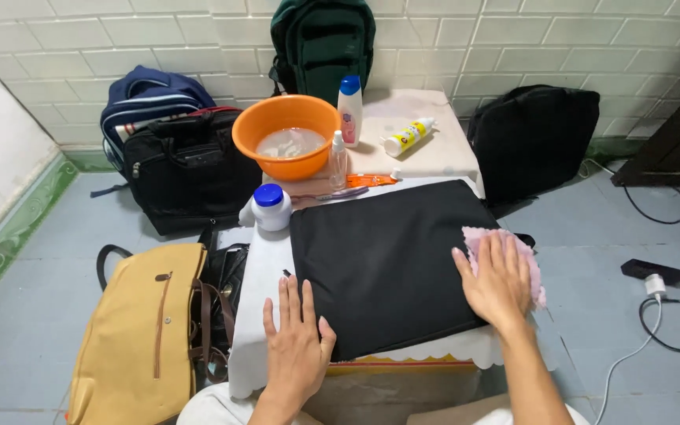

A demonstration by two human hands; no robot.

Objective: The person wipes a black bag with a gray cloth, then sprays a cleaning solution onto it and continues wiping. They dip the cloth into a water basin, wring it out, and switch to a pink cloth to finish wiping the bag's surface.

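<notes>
Hands lie flat on a black laptop sleeve that covers most of the near end of the counter, which is draped in a white cloth. The left hand rests open, fingers spread, at the sleeve's near left corner, partly on the white cloth. The right hand is also open, palm down, pressing a pink cloth against the sleeve's right edge; it pins the cloth rather than gripping it. Just beyond the sleeve's far left corner stands a white bottle with a blue cap. Farther back sit an orange basin holding water, a small clear spray bottle, a tall white bottle with a blue cap and a white and yellow bottle lying on its side. On the floor to the left lie a tan bag and a black bag.
</notes>
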